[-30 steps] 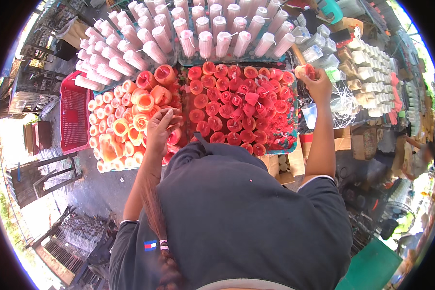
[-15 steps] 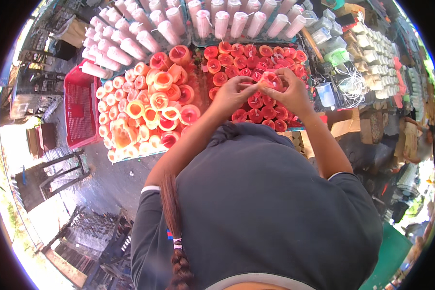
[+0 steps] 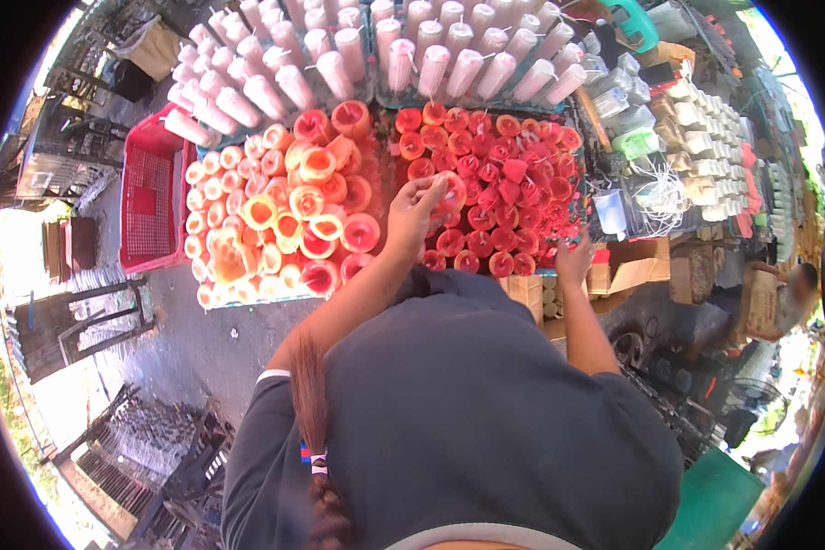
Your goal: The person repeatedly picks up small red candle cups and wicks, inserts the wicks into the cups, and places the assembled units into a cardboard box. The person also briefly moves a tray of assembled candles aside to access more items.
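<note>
My left hand pinches a red wax cup between thumb and fingers, above the left side of a tray packed with red candles. The cup looks hollow, with a paler rim. My right hand is at the tray's near right corner, its fingers apart and next to small red bits scattered there. Nothing shows in its grasp. To the left of the red candles stand many orange and peach wax cups, some stacked on others.
Trays of pale pink pillar candles with wicks stand at the back. A red plastic crate sits at the left. White cord, clear containers and cream-coloured blocks lie at the right. A cardboard box is below the table edge.
My right hand has let go of the cup and moved right and toward me to the tray's corner. My left hand has moved left and nearer, with the cup still in it.
</note>
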`<act>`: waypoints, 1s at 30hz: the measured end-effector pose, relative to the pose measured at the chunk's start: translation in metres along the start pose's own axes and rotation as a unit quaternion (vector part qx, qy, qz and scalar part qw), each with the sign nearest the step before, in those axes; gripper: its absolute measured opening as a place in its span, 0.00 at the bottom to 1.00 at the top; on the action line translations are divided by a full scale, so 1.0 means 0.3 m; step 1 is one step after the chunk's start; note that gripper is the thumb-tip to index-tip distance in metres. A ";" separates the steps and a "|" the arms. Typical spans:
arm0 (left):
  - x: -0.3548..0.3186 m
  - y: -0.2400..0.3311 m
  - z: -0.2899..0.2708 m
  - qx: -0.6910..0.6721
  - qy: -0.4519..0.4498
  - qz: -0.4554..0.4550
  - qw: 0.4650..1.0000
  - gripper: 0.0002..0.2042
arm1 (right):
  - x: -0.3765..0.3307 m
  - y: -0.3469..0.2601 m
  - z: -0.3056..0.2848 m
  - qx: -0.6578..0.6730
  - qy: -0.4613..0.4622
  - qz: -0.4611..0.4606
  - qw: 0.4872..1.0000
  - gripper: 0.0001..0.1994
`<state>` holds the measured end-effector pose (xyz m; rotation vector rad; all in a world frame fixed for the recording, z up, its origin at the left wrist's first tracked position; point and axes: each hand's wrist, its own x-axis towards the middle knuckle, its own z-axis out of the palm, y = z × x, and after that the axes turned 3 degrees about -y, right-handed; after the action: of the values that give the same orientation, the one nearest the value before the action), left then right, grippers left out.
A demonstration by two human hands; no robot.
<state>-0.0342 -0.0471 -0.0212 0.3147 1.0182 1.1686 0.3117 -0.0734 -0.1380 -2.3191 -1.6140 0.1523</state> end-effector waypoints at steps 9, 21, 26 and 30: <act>0.041 -0.034 0.003 0.013 -0.056 -0.072 0.996 0.18 | -0.052 0.090 0.037 0.013 0.007 0.344 0.939 0.20; 0.143 -0.018 0.115 0.095 -0.088 -0.076 0.989 0.17 | -0.001 0.184 0.066 0.035 0.000 0.230 0.973 0.14; 0.161 -0.039 0.168 0.106 -0.119 -0.031 0.987 0.15 | 0.090 -0.013 -0.085 -0.009 0.051 0.016 0.999 0.19; 0.120 -0.055 0.239 0.190 -0.144 0.069 0.969 0.16 | 0.055 -0.416 -0.185 0.570 -0.176 0.056 0.800 0.22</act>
<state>0.0336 -0.0025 -0.0115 0.8471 0.9686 1.0090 0.2204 -0.0292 -0.0450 -1.4168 -0.9810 1.2550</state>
